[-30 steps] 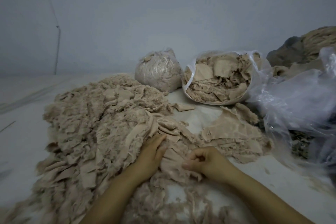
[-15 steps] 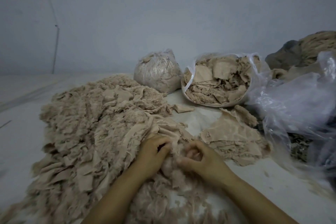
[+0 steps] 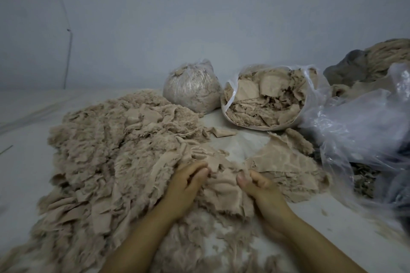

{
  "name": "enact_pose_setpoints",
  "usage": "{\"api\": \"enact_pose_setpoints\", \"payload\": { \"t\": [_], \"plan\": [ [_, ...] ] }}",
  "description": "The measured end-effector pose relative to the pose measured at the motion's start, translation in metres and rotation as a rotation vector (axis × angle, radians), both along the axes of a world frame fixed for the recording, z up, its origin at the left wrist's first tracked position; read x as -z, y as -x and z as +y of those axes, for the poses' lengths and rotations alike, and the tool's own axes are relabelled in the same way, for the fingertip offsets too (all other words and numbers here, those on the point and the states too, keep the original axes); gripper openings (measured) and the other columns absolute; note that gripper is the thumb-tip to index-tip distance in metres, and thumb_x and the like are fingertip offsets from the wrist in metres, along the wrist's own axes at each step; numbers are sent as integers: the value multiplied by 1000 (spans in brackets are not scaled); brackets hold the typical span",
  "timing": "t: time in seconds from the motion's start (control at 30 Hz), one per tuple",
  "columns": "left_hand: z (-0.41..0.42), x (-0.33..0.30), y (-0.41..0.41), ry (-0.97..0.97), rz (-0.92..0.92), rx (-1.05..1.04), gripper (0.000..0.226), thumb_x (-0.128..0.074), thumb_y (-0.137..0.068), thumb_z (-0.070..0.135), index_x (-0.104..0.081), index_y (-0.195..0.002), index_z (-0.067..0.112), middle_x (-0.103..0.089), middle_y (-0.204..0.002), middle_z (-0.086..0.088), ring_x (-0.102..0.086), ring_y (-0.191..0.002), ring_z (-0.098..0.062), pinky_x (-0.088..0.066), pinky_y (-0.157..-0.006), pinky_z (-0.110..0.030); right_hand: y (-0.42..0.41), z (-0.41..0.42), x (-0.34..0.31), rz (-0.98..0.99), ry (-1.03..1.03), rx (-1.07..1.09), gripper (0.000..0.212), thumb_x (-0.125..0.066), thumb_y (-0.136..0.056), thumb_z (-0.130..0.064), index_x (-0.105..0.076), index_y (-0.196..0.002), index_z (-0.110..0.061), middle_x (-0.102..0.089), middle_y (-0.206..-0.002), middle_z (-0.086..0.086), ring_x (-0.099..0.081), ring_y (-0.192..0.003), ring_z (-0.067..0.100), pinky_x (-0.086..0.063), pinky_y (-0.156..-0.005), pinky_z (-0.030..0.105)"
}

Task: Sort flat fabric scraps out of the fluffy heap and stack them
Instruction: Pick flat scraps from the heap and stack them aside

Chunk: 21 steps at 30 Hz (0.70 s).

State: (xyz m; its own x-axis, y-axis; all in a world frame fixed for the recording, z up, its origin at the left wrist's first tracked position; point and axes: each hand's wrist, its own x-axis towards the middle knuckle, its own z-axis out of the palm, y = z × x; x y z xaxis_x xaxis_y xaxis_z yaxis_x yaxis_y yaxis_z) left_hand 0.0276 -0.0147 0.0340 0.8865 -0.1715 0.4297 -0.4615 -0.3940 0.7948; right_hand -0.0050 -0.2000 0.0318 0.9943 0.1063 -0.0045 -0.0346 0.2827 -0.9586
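both grips pinching one flat scrap [image 3: 224,193] at the fluffy heap [image 3: 115,162] edge, left hand [image 3: 188,180], right hand [image 3: 257,186], beside the stack [image 3: 286,162]; no readable writing.

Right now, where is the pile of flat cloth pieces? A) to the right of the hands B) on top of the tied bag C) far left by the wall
A: the flat pile lies just right of the right hand, with the fluffy heap on the left side.
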Motion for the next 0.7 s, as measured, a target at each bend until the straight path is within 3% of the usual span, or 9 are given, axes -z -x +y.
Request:
{"api": "enact_pose_setpoints", "payload": {
  "t": [0.07, 0.1, 0.17, 0.27, 0.33, 0.43, 0.57, 0.63, 0.7],
  "plan": [
    [-8, 0, 9, 25, 120, 107, 36, -57, -86, 37, -56, -121, 26, -61, -110, 10, -55, -100, 10, -39, -83, -3, 0, 2, 0, -16, -38, -60, 27, -63, -84, -15, -62, -105, 2, -71, -95, 23, -68, -84, 32, -55, -78, 41],
    [-12, 0, 13, 34, 169, 161, 32, -59, -85, 39, -58, -116, 30, -63, -102, 11, -58, -91, 8, -42, -79, -7, 1, 3, 2, -23, -55, -85, 30, -65, -82, -14, -60, -107, 3, -70, -95, 24, -68, -84, 32, -55, -79, 43],
    [-17, -1, 17, 72, 192, 234, 11, -60, -89, 27, -66, -98, 24, -62, -80, 3, -56, -70, -5, -44, -66, -19, 2, 6, 5, -45, 9, -73, 37, -68, -80, -20, -57, -108, 2, -68, -99, 27, -67, -90, 35, -53, -85, 46],
    [-16, -1, 18, 110, 193, 280, 17, -62, -89, 28, -70, -89, 13, -64, -80, -11, -55, -73, -15, -45, -68, -30, 2, 9, 7, -133, 208, 35, 41, -69, -75, -35, -57, -104, -9, -67, -89, 22, -66, -83, 29, -54, -78, 40],
    [-12, 0, 18, 106, 225, 322, 13, -66, -87, 25, -71, -90, 13, -70, -86, -6, -61, -78, -10, -48, -71, -23, 2, 11, 7, -166, 210, 56, 38, -69, -72, -37, -58, -98, -11, -67, -75, 11, -65, -71, 20, -54, -64, 29],
    [-11, 4, 17, 29, 227, 346, 9, -72, -82, 15, -71, -91, 18, -70, -83, 7, -62, -78, -3, -48, -73, -17, 2, 13, 8, -221, 273, 55, 24, -69, -79, -28, -61, -89, -8, -63, -66, -5, -61, -64, 9, -49, -59, 20],
    [-13, 4, 14, 142, 320, 144, 9, -73, -80, 31, -68, -86, 26, -56, -67, 5, -50, -61, -4, -42, -57, -17, -1, 12, 11, -206, 239, 193, 16, -54, -94, -17, -54, -81, -8, -53, -56, 1, -47, -50, 15, -40, -47, 26],
    [-12, 4, 13, 68, 334, 109, 7, -65, -86, 34, -70, -83, 29, -64, -71, 6, -55, -64, -6, -45, -60, -19, -1, 12, 12, -224, 279, 230, 18, -49, -97, -17, -51, -81, -10, -53, -50, -5, -48, -44, 10, -41, -43, 22],
    [-14, 5, 16, -4, 316, 178, 20, -62, -89, 31, -70, -70, 34, -62, -61, 18, -53, -57, 3, -41, -55, -14, 0, 14, 15, -271, 364, 235, 19, -46, -99, -18, -49, -82, -10, -55, -51, -10, -49, -43, 0, -42, -43, 15]
  ]
}}
